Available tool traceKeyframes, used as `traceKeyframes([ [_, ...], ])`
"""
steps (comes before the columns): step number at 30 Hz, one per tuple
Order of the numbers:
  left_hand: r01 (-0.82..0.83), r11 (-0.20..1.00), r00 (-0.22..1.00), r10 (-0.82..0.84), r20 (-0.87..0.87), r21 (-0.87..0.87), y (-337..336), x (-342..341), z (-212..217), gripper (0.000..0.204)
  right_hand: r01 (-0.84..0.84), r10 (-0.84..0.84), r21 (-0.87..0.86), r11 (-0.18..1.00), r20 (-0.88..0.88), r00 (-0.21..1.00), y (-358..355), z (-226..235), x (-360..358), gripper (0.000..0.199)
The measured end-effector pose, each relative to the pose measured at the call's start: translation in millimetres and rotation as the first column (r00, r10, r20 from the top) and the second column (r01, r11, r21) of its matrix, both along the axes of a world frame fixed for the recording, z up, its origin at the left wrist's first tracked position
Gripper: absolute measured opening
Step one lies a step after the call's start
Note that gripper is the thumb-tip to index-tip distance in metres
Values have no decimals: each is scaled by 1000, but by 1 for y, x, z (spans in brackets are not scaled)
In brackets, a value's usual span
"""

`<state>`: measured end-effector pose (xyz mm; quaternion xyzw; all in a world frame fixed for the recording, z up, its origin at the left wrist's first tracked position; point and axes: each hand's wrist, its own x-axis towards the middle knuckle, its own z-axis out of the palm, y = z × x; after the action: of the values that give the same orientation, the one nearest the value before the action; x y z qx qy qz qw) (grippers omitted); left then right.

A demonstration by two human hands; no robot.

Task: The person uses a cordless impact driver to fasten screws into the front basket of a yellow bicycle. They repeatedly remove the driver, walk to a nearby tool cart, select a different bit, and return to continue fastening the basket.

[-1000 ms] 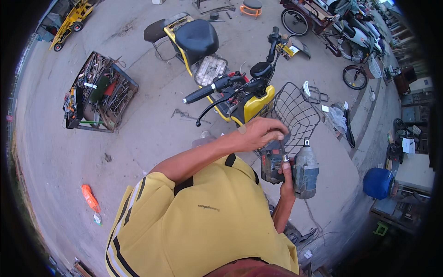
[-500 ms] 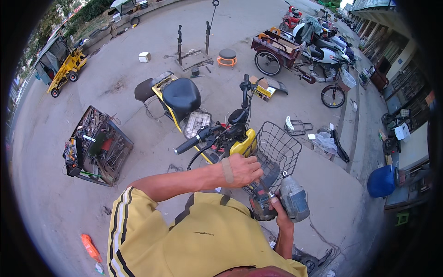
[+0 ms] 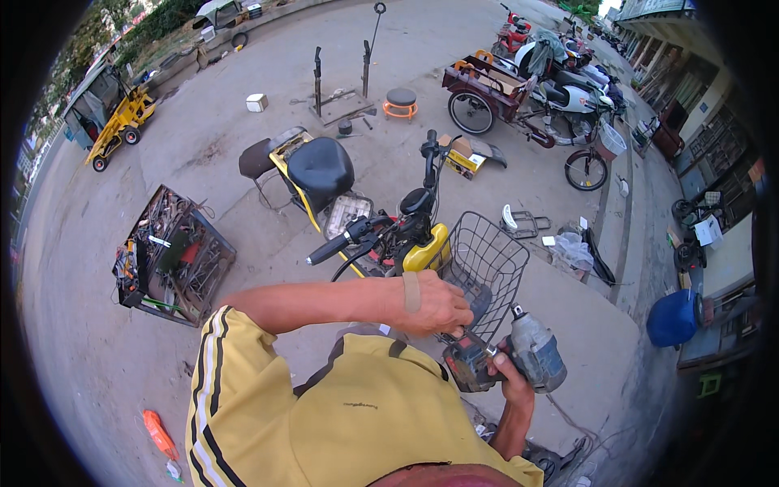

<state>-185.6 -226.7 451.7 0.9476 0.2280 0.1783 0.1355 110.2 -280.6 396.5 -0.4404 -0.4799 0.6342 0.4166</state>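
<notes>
My right hand (image 3: 513,375) is wrapped round a cordless impact wrench (image 3: 536,354), grey and blue with a dark red-and-black battery (image 3: 471,364). Its square drive tip points up and away from me, with no socket on it. My left hand (image 3: 438,305), an adhesive strip at its wrist, is closed with the knuckles up. A slim metal rod (image 3: 479,342) runs from under its fingers to my right thumb; its shiny end lies by that thumb. Just beyond my hands stands a yellow electric bike (image 3: 426,250) with a black wire basket (image 3: 489,258) in front.
On the left, a metal bin (image 3: 217,268) holds jumbled tools. Farther off are an orange-legged stool (image 3: 400,104), an upright metal stand (image 3: 318,81), a cardboard box (image 3: 462,156) and a parked cargo tricycle (image 3: 487,91). A rack (image 3: 527,221), plastic bag (image 3: 572,250) and blue drum (image 3: 672,318) lie right.
Both hands have shifted a little to the right, and the impact wrench has moved right and slightly nearer to me. The rod still spans the hands.
</notes>
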Motion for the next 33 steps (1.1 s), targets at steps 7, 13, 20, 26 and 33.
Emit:
traceKeyframes([
  [7, -159, 987, 980, 156, 121, 15, 1, 9, -17, 20, 47, -50, 44, 998, 79, 996, -9, -3, -9, 33],
  [13, 286, 452, 632, 574, 520, -845, -11, 32, -37, 28, 110, -109, 38, 993, -19, 994, -8, -14, -17, 37],
  [20, 727, 123, 261, 860, 438, -676, -10, 63, -49, 28, 147, -147, 1, 989, -33, 989, -1, -27, -28, 43],
  [26, 396, 302, 351, 823, 447, -867, -5, 66, -47, 24, 163, -163, 2, 987, -9, 987, -3, -23, -56, 34],
  [33, 273, 448, 265, 816, 514, -851, -9, 63, -59, 20, 259, -261, 34, 965, 73, 963, -4, -18, -59, 37],
])
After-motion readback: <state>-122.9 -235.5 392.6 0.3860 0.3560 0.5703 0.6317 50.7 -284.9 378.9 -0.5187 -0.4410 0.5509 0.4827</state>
